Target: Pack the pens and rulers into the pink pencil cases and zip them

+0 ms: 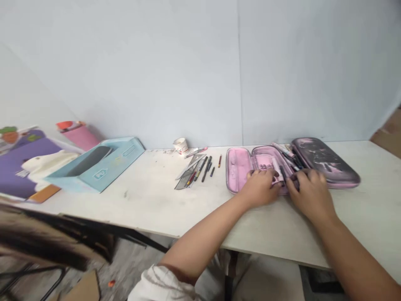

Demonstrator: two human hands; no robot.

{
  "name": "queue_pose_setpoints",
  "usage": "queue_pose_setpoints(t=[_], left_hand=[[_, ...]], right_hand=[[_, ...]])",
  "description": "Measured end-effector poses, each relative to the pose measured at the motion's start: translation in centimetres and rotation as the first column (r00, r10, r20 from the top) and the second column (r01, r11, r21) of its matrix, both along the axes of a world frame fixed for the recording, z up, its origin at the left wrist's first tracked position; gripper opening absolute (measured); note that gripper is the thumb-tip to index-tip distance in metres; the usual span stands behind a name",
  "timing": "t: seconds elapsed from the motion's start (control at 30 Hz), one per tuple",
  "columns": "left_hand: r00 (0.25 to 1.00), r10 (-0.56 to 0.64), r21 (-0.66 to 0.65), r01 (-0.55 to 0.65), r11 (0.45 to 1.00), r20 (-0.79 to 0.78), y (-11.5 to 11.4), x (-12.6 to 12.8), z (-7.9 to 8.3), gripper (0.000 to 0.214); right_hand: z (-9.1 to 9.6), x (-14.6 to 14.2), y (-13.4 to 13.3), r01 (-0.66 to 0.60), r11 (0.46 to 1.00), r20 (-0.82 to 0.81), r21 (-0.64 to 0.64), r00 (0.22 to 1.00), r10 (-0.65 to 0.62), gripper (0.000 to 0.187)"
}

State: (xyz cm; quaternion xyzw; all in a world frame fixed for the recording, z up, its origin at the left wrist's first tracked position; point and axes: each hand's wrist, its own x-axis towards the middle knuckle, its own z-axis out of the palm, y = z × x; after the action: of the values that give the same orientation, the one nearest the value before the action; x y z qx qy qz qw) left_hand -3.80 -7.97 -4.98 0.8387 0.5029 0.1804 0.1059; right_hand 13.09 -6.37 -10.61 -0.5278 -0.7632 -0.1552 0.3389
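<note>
An open pink pencil case [237,169] lies on the white table [150,200], its dark patterned lid [326,161] folded out to the right. Several pens [286,154] stick out of its middle section. My left hand [261,188] rests on the case's front edge, fingers curled onto the inner flap. My right hand [310,190] sits just to its right, fingers bent over pens at the case's middle; what they pinch is hidden. Both hands almost touch each other.
Left of the case lie loose pens and pencils [205,167], set squares [189,169] and a small white cup [181,145]. Farther left stand a light blue box [97,165], a pink container [79,134] and a purple book with a white plush [28,163]. Wall runs behind.
</note>
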Motion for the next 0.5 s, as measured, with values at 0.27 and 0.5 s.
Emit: queue_pose_setpoints(t=[0.27,0.5], left_hand=[[0.956,0.213,0.018,-0.221,0.975,0.203,0.0,-8.4,0.4,0.025],[0.873,0.488,0.088,-0.485,0.870,-0.006,1.7,-18.9,1.0,0.026]], right_hand=[[-0.4,-0.1,-0.1,0.014,0.998,0.138,0.059,0.990,-0.022,0.027],[-0.7,-0.4,0.1,-0.016,0.998,0.127,0.056,0.992,0.009,0.030]])
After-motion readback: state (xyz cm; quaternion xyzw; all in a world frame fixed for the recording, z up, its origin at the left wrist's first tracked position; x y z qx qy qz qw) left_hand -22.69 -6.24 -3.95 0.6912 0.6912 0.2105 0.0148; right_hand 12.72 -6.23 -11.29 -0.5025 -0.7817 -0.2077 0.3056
